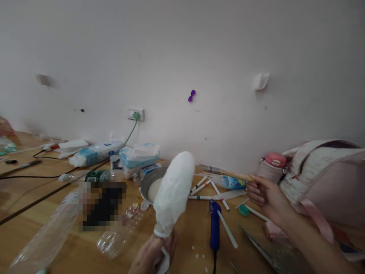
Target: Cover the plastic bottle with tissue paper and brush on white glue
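Note:
Upright in front of me, slightly tilted right, stands a white tissue-covered bottle (pixel 175 190); its surface looks wrinkled and damp. My left hand (pixel 155 253) is closed around its narrow neck end, below a pale ring. My right hand (pixel 265 194) grips the wooden handle of a flat paintbrush (pixel 235 175), whose bristles point left, apart from the bottle. Partly hidden behind the bottle is a metal bowl (pixel 144 186) with whitish liquid. A blue hot glue gun (pixel 214 226) with a glue stick in it lies between my hands.
Several markers (pixel 199 197) lie beyond the glue gun. Scissors (pixel 264 249) sit under my right forearm, near a pink bag (pixel 330 182) and a bottle with a pink lid (pixel 273 165). Clear plastic bottles (pixel 51 232) and tissue packs (pixel 139 156) are to the left. A wall closes the back.

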`<state>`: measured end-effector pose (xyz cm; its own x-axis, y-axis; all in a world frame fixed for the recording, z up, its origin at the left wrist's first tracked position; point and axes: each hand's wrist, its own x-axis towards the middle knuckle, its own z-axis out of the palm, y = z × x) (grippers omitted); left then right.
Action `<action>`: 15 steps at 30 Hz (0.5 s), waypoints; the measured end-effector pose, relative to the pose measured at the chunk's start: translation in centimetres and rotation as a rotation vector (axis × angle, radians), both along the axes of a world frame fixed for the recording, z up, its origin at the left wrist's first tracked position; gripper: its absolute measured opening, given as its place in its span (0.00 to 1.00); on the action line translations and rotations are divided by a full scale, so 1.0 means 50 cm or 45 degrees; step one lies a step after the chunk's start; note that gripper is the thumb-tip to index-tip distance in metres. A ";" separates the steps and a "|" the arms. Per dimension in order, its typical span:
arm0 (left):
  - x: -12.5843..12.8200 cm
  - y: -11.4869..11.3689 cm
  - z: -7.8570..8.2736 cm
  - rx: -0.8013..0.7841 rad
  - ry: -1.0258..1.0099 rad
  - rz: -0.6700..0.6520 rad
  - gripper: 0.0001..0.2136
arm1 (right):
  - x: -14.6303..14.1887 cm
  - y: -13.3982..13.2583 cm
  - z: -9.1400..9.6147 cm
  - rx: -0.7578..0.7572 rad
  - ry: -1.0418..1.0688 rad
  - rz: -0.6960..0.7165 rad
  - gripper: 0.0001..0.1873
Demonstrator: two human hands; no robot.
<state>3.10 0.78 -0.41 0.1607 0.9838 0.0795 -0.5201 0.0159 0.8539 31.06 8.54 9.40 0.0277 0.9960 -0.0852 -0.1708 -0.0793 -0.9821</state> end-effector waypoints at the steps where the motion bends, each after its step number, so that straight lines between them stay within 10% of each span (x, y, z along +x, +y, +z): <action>1: -0.007 0.010 0.004 0.023 -0.009 0.013 0.22 | -0.003 0.006 -0.002 0.016 -0.079 -0.017 0.21; 15: -0.033 0.036 0.028 0.005 -0.004 0.128 0.20 | -0.222 0.135 -0.048 -0.017 -1.453 0.360 0.20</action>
<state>1.45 2.58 1.01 0.0612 0.9946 0.0837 -0.5216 -0.0397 0.8523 19.96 15.29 7.00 -0.1273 0.9781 -0.1644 0.8328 0.0153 -0.5534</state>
